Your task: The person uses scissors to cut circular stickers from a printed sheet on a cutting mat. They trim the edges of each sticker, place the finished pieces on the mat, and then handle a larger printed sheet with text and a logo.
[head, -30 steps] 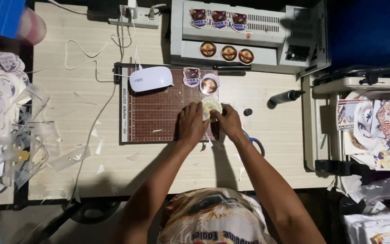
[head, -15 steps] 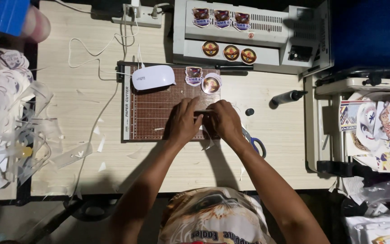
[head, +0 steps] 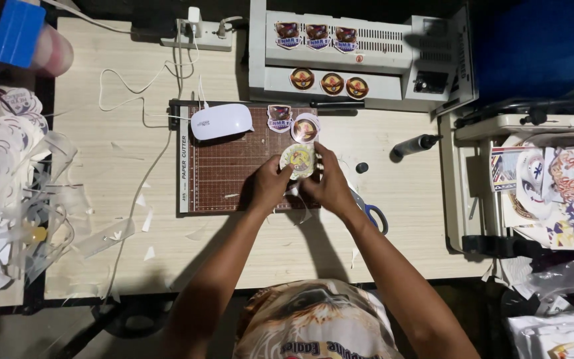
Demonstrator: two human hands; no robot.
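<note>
While both hands meet near the middle of the frame, the left hand (head: 272, 188) and right hand (head: 327, 186) pinch a round sticker (head: 298, 160) between their fingertips, one on each edge, above the brown cutter mat (head: 224, 169). Just above it lie two more stickers (head: 292, 123). A white mouse (head: 221, 121) sits upper left of them; blue-handled scissors (head: 371, 214) lie right of the right wrist.

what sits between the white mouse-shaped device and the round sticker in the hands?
Head view: only bare cutting mat grid lies between the white device and the round sticker, which the left hand and right hand hold.
</note>
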